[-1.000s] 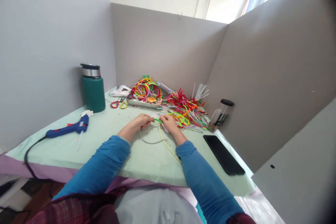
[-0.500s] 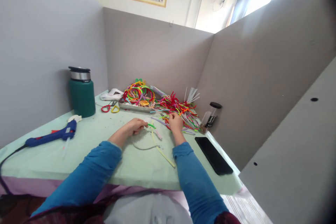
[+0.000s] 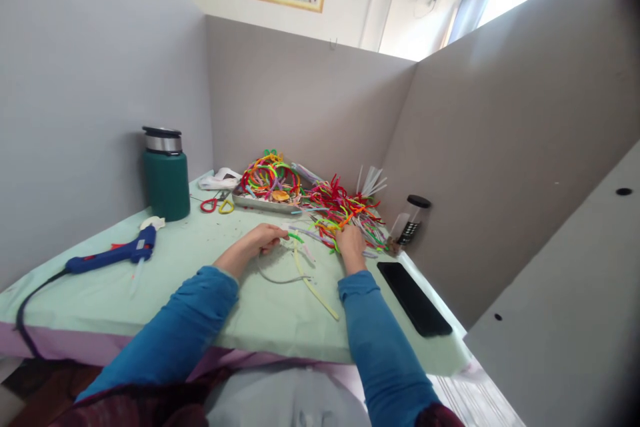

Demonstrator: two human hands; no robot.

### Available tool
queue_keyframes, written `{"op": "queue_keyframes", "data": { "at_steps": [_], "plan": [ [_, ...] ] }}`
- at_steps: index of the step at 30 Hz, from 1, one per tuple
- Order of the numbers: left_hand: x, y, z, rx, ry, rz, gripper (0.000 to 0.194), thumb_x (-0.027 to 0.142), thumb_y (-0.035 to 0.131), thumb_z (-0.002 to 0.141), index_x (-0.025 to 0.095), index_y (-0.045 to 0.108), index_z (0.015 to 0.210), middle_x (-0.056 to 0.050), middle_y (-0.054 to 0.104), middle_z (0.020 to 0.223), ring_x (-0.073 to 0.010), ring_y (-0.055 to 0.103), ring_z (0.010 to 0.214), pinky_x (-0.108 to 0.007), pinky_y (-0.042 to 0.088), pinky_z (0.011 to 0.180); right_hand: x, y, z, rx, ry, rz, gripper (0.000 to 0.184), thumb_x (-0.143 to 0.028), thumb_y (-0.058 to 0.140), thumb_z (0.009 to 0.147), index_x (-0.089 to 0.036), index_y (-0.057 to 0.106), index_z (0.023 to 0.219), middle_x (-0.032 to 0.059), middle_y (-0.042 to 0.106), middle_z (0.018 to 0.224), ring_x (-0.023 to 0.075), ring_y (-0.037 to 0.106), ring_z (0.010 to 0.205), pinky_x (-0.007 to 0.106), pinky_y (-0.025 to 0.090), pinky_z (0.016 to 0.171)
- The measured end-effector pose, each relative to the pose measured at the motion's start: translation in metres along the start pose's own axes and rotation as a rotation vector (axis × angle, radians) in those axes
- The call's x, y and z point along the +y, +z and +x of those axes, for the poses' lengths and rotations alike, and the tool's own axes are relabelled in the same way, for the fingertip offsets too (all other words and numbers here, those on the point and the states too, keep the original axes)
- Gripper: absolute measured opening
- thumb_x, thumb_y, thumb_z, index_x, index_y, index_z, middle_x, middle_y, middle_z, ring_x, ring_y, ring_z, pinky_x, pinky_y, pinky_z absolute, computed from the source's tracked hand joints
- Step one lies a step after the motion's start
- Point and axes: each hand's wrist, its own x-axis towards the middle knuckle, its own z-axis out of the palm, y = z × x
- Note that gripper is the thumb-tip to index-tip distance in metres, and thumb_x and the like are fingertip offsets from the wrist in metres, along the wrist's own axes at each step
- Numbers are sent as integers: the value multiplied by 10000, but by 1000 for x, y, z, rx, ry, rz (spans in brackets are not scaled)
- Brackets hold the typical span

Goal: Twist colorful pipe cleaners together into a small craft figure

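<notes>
On the far left, a blue glue gun [image 3: 113, 257] is lying on the pale green cloth [image 3: 215, 317], its dark cable trailing over the front edge. Behind it, a green bottle [image 3: 167, 185] is standing upright near the left partition. Scissors [image 3: 205, 209] with one red and one yellow handle are lying to its right. The left hand [image 3: 267, 237] is pinching a short green stem [image 3: 296, 237] between thumb and fingers, the free end pointing right above the cloth. Behind that hand, a metal tray [image 3: 265, 203] is holding colourful rings. In front, a grey stem [image 3: 283, 281] is curving across the cloth towards a long yellow stem [image 3: 317, 291]; a pink piece [image 3: 309, 253] is showing just beside the green one. Farther right, the right hand [image 3: 351, 240] is reaching into the heap [image 3: 345, 197] of mixed stems; its fingertips are hidden, so its grip cannot be told. A black-lidded jar [image 3: 413, 217] is standing beyond, and a black phone [image 3: 414, 299] is lying nearer.
</notes>
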Motion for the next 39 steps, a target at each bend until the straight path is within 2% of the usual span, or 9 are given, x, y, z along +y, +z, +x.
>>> {"op": "queue_keyframes", "data": {
  "at_steps": [5, 10, 15, 18, 23, 26, 30, 35, 39],
  "plan": [
    [-2, 3, 0, 10, 56, 25, 319, 425, 700, 687, 122, 634, 761, 67, 397, 453, -49, 236, 349, -234, 161, 383, -10, 4, 5, 62, -92, 344, 360, -452, 519, 806, -158, 699, 703, 85, 648, 665, 202, 585, 665, 286, 387, 593],
    [-3, 6, 1, 88, 150, 195, 320, 433, 672, 684, 119, 675, 746, 52, 418, 422, -72, 280, 347, -251, 209, 406, -31, 25, -3, -186, -166, 819, 390, -509, 549, 746, -143, 661, 668, -4, 539, 509, 125, 467, 483, 242, 336, 497],
    [-4, 3, 11, 245, 436, 407, 286, 412, 680, 650, 157, 756, 755, -50, 659, 652, -167, 545, 612, -259, 366, 557, -46, 30, -18, -195, -246, 823, 384, -505, 563, 746, -152, 651, 626, -15, 533, 482, 121, 471, 481, 237, 324, 494],
    [-5, 4, 13, 263, 549, 403, 340, 461, 646, 682, 159, 768, 780, -67, 706, 774, -202, 587, 751, -265, 399, 643, -50, 25, -23, -165, -256, 796, 374, -486, 562, 758, -157, 640, 596, -9, 553, 488, 123, 485, 488, 238, 332, 503],
    [-3, 11, 5, 90, 500, 294, 444, 527, 642, 673, 128, 749, 836, -16, 646, 636, -143, 522, 604, -238, 368, 553, -59, 25, -32, -216, -272, 882, 367, -473, 576, 759, -154, 623, 584, -9, 552, 484, 109, 468, 456, 231, 343, 491],
    [-2, 14, 2, 50, 410, 232, 388, 486, 675, 651, 110, 708, 743, 10, 551, 508, -93, 421, 470, -222, 296, 466, -64, 29, -37, -279, -272, 992, 370, -503, 574, 763, -152, 644, 668, -19, 549, 483, 94, 415, 397, 226, 314, 436],
    [-2, 11, 4, 120, 367, 179, 301, 440, 644, 695, 142, 613, 665, 34, 487, 441, -79, 371, 399, -217, 260, 425, -62, 33, -35, -289, -166, 1068, 389, -525, 555, 774, -158, 607, 656, -22, 538, 477, 81, 374, 360, 221, 269, 388],
    [-2, 7, 8, 251, 253, 221, 253, 349, 592, 763, 174, 528, 592, 38, 458, 393, -79, 351, 346, -222, 240, 404, -50, 33, -21, -131, 36, 1123, 396, -530, 558, 775, -185, 530, 582, -41, 472, 430, 88, 360, 361, 231, 252, 380],
    [0, 7, 7, 245, 243, 189, 273, 324, 594, 765, 173, 505, 555, 32, 457, 396, -72, 335, 338, -228, 231, 404, -43, 32, -13, -55, 144, 1218, 358, -474, 564, 794, -192, 507, 582, -46, 464, 428, 85, 349, 361, 232, 249, 375]
  ]
}}
